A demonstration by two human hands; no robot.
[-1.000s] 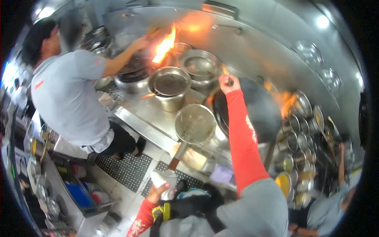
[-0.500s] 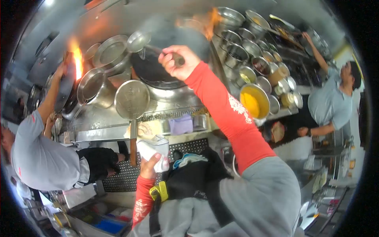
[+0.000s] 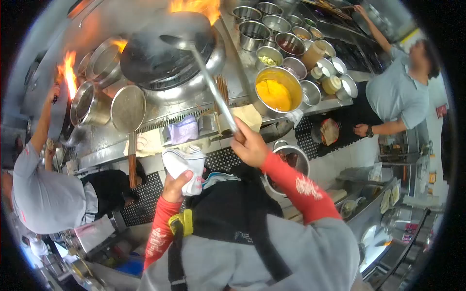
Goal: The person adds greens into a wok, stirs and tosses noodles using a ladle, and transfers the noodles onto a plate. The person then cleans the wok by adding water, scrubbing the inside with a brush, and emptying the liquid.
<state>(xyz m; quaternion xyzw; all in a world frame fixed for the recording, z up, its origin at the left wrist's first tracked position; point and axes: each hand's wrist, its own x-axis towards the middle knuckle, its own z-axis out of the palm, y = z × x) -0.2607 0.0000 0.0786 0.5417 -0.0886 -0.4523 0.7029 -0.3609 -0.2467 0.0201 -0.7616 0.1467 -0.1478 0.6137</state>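
Note:
My right hand [image 3: 250, 145] is closed round the end of a long-handled ladle [image 3: 211, 80]. Its bowl hangs over a dark wok [image 3: 153, 72] that gives off smoke. Flames [image 3: 200, 8] rise at the wok's far edge. Nearer my body, my left hand [image 3: 174, 186] grips a folded white cloth [image 3: 184, 164], thumb on top. To the left of the wok, a round strainer [image 3: 128, 109] with a wooden handle lies across the stove edge. A bamboo brush [image 3: 222, 89] stands beside the ladle handle. What the wok holds, if anything, I cannot make out.
Metal pots and sauce tubs crowd the right counter, including a pot of yellow liquid [image 3: 279, 92]. A purple cloth [image 3: 183, 129] lies on the front ledge. One co-worker [image 3: 53, 189] stands left near another flame [image 3: 70, 75], another co-worker [image 3: 395, 97] right. A pot [image 3: 293, 165] stands low beside my right arm.
My right hand has come back from above the wok toward my body, and the ladle now stretches out over the wok. The whole view has shifted. My left hand still holds the cloth.

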